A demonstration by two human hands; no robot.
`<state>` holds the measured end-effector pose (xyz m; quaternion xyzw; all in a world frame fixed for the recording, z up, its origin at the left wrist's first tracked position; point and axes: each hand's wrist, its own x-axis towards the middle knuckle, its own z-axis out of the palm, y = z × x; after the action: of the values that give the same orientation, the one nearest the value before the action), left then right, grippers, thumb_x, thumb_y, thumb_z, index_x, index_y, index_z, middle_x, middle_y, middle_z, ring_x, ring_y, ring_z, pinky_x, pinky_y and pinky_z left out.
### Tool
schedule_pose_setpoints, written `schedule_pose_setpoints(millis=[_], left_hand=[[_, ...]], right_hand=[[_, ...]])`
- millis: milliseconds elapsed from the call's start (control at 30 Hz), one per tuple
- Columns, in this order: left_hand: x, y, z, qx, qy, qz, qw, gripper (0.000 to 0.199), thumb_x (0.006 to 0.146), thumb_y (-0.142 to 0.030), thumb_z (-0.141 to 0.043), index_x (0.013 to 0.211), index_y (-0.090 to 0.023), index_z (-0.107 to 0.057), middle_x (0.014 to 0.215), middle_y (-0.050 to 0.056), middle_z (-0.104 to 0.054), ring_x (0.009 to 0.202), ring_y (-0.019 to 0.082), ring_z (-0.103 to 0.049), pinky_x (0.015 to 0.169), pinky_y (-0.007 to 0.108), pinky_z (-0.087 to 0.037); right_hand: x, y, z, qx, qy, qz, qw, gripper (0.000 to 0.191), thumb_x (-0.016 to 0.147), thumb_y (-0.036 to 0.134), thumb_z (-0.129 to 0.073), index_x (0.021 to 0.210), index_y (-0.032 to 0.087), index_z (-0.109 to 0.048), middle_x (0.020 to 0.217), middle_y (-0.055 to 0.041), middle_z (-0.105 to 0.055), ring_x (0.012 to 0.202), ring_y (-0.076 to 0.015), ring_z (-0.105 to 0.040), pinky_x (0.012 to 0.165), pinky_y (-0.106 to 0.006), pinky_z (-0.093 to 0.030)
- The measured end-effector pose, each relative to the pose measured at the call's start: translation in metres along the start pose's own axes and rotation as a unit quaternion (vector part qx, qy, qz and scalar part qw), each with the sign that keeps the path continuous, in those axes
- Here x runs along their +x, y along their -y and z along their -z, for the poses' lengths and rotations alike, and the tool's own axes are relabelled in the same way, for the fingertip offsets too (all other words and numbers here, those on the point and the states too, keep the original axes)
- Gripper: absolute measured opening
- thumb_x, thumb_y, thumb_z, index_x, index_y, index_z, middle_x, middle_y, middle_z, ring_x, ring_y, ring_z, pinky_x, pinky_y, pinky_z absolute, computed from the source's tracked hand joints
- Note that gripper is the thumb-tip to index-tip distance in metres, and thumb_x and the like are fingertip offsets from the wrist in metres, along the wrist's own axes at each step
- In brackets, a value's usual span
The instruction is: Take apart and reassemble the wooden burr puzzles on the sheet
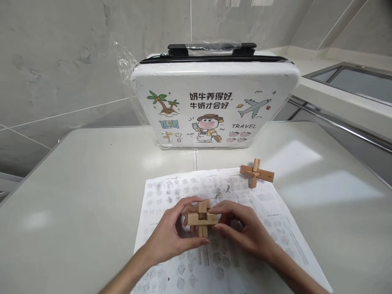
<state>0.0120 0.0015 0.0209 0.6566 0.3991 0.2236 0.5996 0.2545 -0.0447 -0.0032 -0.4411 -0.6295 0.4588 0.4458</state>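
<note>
A light wooden burr puzzle (pixel 202 220) made of interlocking notched blocks is held above the printed sheet (pixel 171 196). My left hand (pixel 171 228) grips it from the left, fingers at its top and back, thumb below its bottom end. From the right, my right hand (pixel 241 228) pinches the end of its crosswise block between thumb and fingers. A gap shows in the puzzle's middle. Beyond my right hand, a darker wooden cross-shaped puzzle (pixel 256 173) rests on the sheet's far right corner.
A white suitcase (pixel 214 81) with cartoon prints, wrapped in clear plastic, stands at the back of the pale table (pixel 76 196). Behind it is a grey tiled wall (pixel 76 61). A metal rail (pixel 352 126) runs past the table's right side.
</note>
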Motion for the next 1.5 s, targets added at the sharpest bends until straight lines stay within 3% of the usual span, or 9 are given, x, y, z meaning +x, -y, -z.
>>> schedule_pose_setpoints(millis=[467,567,733,900,1033,1133,1267,1400,1500], left_hand=[[-0.001,0.001,0.003,-0.011,0.013,-0.007,1.000,0.074,0.072,-0.038,-0.098,0.136,-0.035,-0.061,0.110,0.002,-0.072,0.091,0.023,-0.069,0.079,0.034,-0.058],[-0.001,0.001,0.003,-0.005,0.000,-0.002,1.000,0.074,0.070,-0.038,-0.099,0.134,-0.035,-0.062,0.099,0.000,-0.069,0.087,0.021,-0.067,0.076,0.033,-0.055],[-0.001,0.004,0.006,-0.028,-0.054,0.012,0.998,0.072,0.072,-0.043,-0.097,0.134,-0.032,-0.062,0.102,0.003,-0.069,0.089,0.022,-0.066,0.079,0.034,-0.054],[0.000,0.008,0.008,-0.042,-0.086,0.020,0.995,0.073,0.074,-0.048,-0.096,0.136,-0.033,-0.060,0.099,0.002,-0.068,0.086,0.022,-0.065,0.076,0.034,-0.054],[0.001,0.007,0.006,-0.030,-0.081,0.012,0.996,0.072,0.075,-0.047,-0.096,0.135,-0.033,-0.061,0.096,0.001,-0.066,0.083,0.021,-0.062,0.079,0.035,-0.054],[0.001,0.005,0.004,-0.035,-0.078,0.008,0.996,0.072,0.075,-0.045,-0.097,0.135,-0.032,-0.061,0.093,0.000,-0.065,0.083,0.020,-0.062,0.079,0.034,-0.053],[0.001,0.003,0.003,-0.056,-0.073,0.007,0.996,0.070,0.076,-0.044,-0.096,0.134,-0.030,-0.060,0.095,0.001,-0.067,0.081,0.019,-0.061,0.075,0.032,-0.053],[-0.001,0.001,0.002,-0.041,-0.061,-0.007,0.997,0.070,0.074,-0.040,-0.098,0.134,-0.030,-0.062,0.097,0.000,-0.070,0.083,0.019,-0.063,0.075,0.030,-0.053],[-0.002,0.002,0.001,-0.014,-0.047,-0.031,0.998,0.073,0.072,-0.038,-0.100,0.135,-0.031,-0.064,0.099,0.001,-0.072,0.086,0.020,-0.067,0.076,0.030,-0.055]], right_hand=[[0.000,-0.003,-0.001,-0.041,-0.021,-0.003,0.999,0.020,0.103,0.039,-0.071,0.117,0.025,-0.073,0.090,-0.0049,-0.075,0.066,-0.0172,-0.066,0.057,-0.029,-0.054],[0.002,0.000,0.000,-0.055,-0.019,-0.008,0.998,0.018,0.103,0.038,-0.070,0.115,0.025,-0.073,0.087,-0.0035,-0.075,0.064,-0.0167,-0.066,0.055,-0.027,-0.054],[0.003,-0.001,0.000,-0.118,-0.035,0.020,0.992,0.018,0.102,0.031,-0.069,0.119,0.027,-0.065,0.103,-0.0058,-0.074,0.070,-0.0167,-0.069,0.059,-0.029,-0.057],[0.000,-0.008,-0.004,-0.268,-0.020,0.074,0.960,0.049,0.095,0.030,-0.077,0.139,0.028,-0.057,0.129,-0.0137,-0.067,0.106,-0.0306,-0.071,0.084,-0.045,-0.065],[0.001,-0.009,-0.007,-0.309,0.014,0.084,0.947,0.069,0.091,0.025,-0.081,0.152,0.029,-0.048,0.144,-0.0154,-0.062,0.133,-0.0389,-0.058,0.108,-0.058,-0.057],[0.001,-0.006,-0.006,-0.256,0.015,0.069,0.964,0.061,0.095,0.024,-0.077,0.149,0.030,-0.049,0.143,-0.0136,-0.064,0.134,-0.0369,-0.058,0.111,-0.058,-0.054],[0.000,0.002,0.001,-0.057,0.024,-0.038,0.997,0.054,0.094,0.040,-0.081,0.140,0.029,-0.054,0.131,-0.0117,-0.068,0.116,-0.0308,-0.069,0.100,-0.048,-0.060],[0.002,0.010,0.003,0.139,0.070,-0.101,0.983,0.053,0.095,0.053,-0.081,0.133,0.028,-0.054,0.123,-0.0092,-0.070,0.115,-0.0274,-0.070,0.103,-0.044,-0.058],[0.004,0.012,0.002,0.193,0.087,-0.117,0.970,0.048,0.095,0.056,-0.081,0.124,0.028,-0.055,0.119,-0.0078,-0.070,0.113,-0.0261,-0.070,0.103,-0.044,-0.056]])
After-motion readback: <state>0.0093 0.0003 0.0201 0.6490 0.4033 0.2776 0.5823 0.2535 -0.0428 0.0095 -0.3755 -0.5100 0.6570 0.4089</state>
